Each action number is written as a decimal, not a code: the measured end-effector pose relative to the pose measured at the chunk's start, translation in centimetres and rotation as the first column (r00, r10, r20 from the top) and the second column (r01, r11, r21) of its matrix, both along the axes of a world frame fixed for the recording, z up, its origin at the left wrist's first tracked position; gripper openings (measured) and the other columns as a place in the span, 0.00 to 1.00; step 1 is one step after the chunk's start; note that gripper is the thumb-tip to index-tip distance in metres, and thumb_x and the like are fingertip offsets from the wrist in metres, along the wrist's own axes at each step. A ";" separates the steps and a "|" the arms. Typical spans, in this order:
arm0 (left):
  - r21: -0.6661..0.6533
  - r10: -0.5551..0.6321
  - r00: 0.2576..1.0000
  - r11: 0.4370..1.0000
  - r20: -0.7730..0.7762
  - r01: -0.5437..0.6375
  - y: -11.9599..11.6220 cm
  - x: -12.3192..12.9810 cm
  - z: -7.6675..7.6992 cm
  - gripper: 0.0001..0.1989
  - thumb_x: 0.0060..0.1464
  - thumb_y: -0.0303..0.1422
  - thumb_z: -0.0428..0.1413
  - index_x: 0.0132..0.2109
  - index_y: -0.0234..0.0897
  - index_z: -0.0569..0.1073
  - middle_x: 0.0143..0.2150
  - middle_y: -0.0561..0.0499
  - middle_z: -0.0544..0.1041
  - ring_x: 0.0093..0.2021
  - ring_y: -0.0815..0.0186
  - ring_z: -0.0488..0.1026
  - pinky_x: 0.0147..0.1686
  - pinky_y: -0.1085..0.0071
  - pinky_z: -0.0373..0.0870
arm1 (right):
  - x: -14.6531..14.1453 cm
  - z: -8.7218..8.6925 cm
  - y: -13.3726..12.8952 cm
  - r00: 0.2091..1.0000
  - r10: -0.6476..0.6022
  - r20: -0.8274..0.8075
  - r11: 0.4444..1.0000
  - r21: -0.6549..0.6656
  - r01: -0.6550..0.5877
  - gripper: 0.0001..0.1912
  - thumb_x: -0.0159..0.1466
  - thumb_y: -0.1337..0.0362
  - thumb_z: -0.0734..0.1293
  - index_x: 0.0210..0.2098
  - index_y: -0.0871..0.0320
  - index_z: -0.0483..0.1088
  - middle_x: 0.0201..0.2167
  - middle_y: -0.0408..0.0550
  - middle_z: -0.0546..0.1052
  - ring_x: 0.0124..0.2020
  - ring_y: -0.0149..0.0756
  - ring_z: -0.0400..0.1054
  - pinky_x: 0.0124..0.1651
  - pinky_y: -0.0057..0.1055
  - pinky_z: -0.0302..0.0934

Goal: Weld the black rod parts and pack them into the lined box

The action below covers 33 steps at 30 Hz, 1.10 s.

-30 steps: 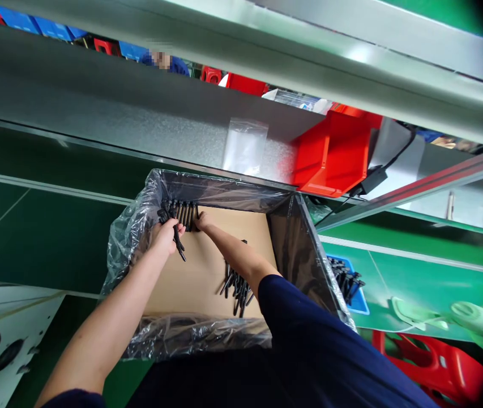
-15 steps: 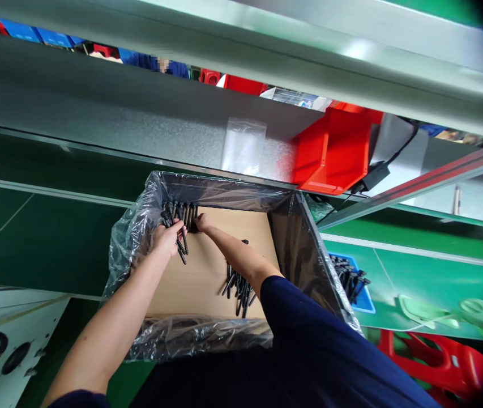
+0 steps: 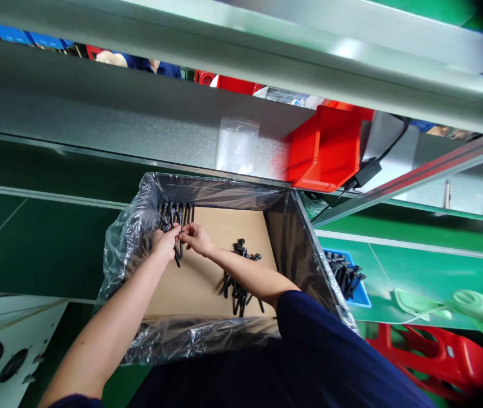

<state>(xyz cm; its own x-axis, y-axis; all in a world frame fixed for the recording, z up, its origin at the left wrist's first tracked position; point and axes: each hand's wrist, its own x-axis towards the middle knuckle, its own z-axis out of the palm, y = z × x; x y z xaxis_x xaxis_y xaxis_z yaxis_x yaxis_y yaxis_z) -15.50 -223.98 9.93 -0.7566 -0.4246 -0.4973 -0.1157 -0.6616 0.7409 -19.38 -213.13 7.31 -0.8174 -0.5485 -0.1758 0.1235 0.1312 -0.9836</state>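
Observation:
Inside a plastic-lined box (image 3: 281, 238) with a cardboard bottom, my left hand (image 3: 165, 241) grips several black bolt-like parts (image 3: 173, 218). My right hand (image 3: 197, 239) is beside it, its fingertips pinched on one of these black parts near my left fingers. Behind both hands, a row of similar black parts (image 3: 188, 212) lies side by side at the box's far left corner. A loose pile of black parts (image 3: 239, 292) rests on the cardboard, partly hidden under my right forearm.
Right of the box stands a blue tray (image 3: 362, 296) of black parts. A red bin (image 3: 338, 153) and a clear plastic bag (image 3: 238, 144) sit on the metal shelf beyond. A red stool (image 3: 457, 357) is at lower right. A person is partly visible behind the shelf.
My right hand has moved back from the row toward my left hand and now pinches a part there. More of the loose pile shows. The view has shifted slightly.

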 end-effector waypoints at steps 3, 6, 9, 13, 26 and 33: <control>-0.041 0.050 0.998 0.998 0.036 -0.049 0.0 -0.2 0.0 0.11 0.34 0.22 0.68 0.27 0.31 0.74 0.20 0.55 0.71 0.17 0.77 0.64 0.17 0.79 0.57 | -1.9 -0.7 0.8 0.992 -0.125 0.021 0.978 0.169 0.120 0.08 0.56 0.67 0.69 0.35 0.59 0.67 0.25 0.39 0.73 0.21 0.25 0.66 0.22 0.20 0.65; -0.016 0.081 0.995 0.997 0.058 -0.080 -0.1 -0.5 0.2 0.10 0.36 0.21 0.66 0.28 0.32 0.73 0.22 0.55 0.72 0.18 0.76 0.66 0.18 0.79 0.60 | -5.1 -1.7 2.1 0.960 -0.273 -0.062 0.863 0.426 0.272 0.04 0.59 0.71 0.66 0.35 0.60 0.67 0.26 0.40 0.74 0.21 0.25 0.67 0.26 0.22 0.67; 0.019 0.093 0.994 0.995 0.056 -0.095 -0.1 -0.7 0.6 0.10 0.37 0.18 0.64 0.27 0.33 0.71 0.27 0.53 0.75 0.20 0.76 0.68 0.19 0.78 0.63 | -8.3 -3.1 2.9 0.947 -0.304 -0.100 0.773 0.556 0.306 0.04 0.59 0.73 0.66 0.34 0.61 0.68 0.24 0.43 0.74 0.20 0.27 0.67 0.27 0.25 0.67; 0.054 0.071 0.997 0.996 0.035 -0.073 0.0 -0.5 1.1 0.11 0.37 0.16 0.62 0.25 0.32 0.70 0.28 0.52 0.75 0.21 0.74 0.70 0.21 0.77 0.67 | -10.8 -5.3 2.2 0.952 -0.273 -0.138 0.692 0.659 0.294 0.07 0.56 0.73 0.69 0.36 0.62 0.71 0.24 0.46 0.76 0.23 0.33 0.72 0.31 0.27 0.68; -0.016 -0.049 0.997 0.999 0.052 0.050 -0.1 -0.1 0.4 0.11 0.36 0.24 0.68 0.28 0.32 0.74 0.22 0.52 0.74 0.21 0.69 0.72 0.19 0.76 0.63 | -12.6 -8.6 0.8 0.956 -0.214 -0.202 0.687 0.664 0.294 0.10 0.59 0.64 0.70 0.39 0.60 0.71 0.30 0.46 0.78 0.32 0.32 0.74 0.38 0.26 0.68; -0.061 -0.043 0.998 0.997 0.041 0.045 0.2 0.0 0.1 0.17 0.29 0.27 0.71 0.30 0.33 0.73 0.22 0.54 0.73 0.20 0.69 0.72 0.18 0.76 0.60 | -12.3 -9.0 1.3 0.936 -0.269 -0.228 0.753 0.556 0.352 0.09 0.57 0.64 0.72 0.33 0.58 0.68 0.25 0.43 0.75 0.25 0.31 0.70 0.32 0.27 0.67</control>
